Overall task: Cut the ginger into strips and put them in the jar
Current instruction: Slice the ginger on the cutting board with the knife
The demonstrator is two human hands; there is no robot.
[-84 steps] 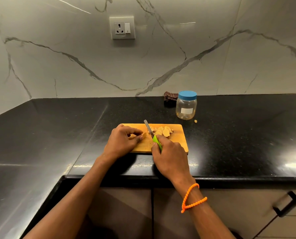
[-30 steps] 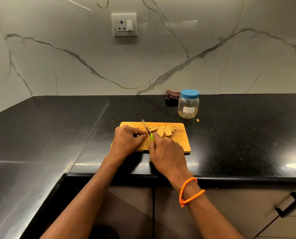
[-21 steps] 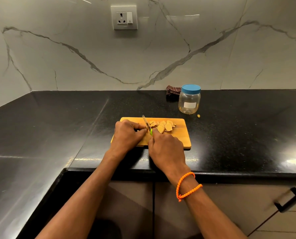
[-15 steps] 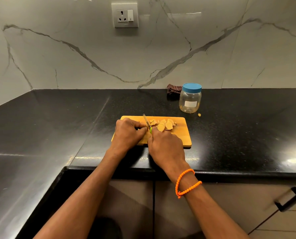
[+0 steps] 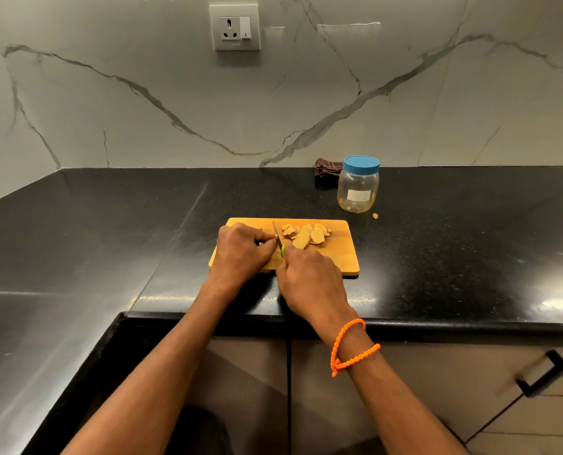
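Both hands work at the centre of the frame: the right hand (image 5: 309, 277) is curled round the green handle of a knife (image 5: 277, 238), and the left hand (image 5: 240, 254), its fingers bent, presses down on something at the blade's left side, though what it pins is hidden beneath the fingertips. Largest of all is the black countertop (image 5: 109, 231), which fills the middle band of the frame and turns a corner toward the lower left, with a white marbled wall (image 5: 175, 103) rising behind it in the upper half. Below the counter edge, cabinet doors (image 5: 437, 382) run along the bottom right. On the counter at centre lies the wooden cutting board (image 5: 339, 257), both hands resting over its left part. Up and to the right of the board stands the clear jar (image 5: 358, 190), its blue lid on, with a dark cloth (image 5: 326, 170) just behind it against the wall. At the top centre is a wall socket (image 5: 234, 27). An orange bracelet (image 5: 350, 348) circles the right wrist. Ginger slices (image 5: 306, 234) lie heaped on the board just right of the blade. One small ginger scrap (image 5: 375, 215) sits on the counter near the jar's base.
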